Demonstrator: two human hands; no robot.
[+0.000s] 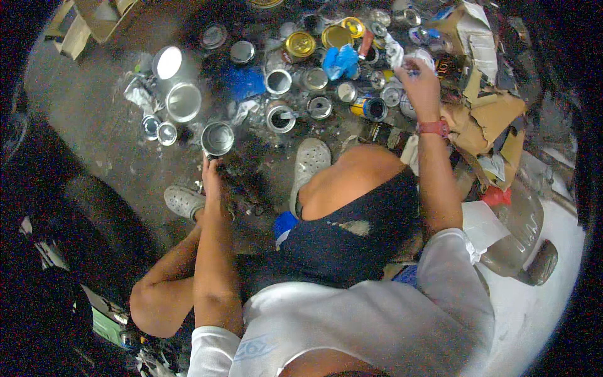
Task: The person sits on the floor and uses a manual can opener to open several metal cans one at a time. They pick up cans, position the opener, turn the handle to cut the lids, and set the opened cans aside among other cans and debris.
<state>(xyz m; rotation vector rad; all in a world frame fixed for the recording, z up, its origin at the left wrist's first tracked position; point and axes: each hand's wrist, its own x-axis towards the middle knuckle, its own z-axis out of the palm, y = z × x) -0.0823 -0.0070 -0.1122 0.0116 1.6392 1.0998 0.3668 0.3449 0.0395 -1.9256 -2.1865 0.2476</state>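
My left hand (211, 166) grips an open silver metal can (218, 138), held out above the floor near my feet. My right hand (416, 78) reaches into the cluster of cans, its fingers bent over a small item that I cannot make out, beside a crumpled white cloth (394, 51). Near it lie a dark can with yellow and blue (367, 108), small silver tins (391, 96) and a blue crumpled plastic piece (339, 63). Left of the held can stand a larger open silver can (183, 100) and two small tins (167, 132).
Gold-topped cans (300, 45) and other tins crowd the floor (107, 100) ahead. Torn cardboard (493, 116) piles at the right, near a translucent plastic container (521, 232). A cardboard box (94, 22) is at top left. My sandalled feet (311, 157) stand among the clutter.
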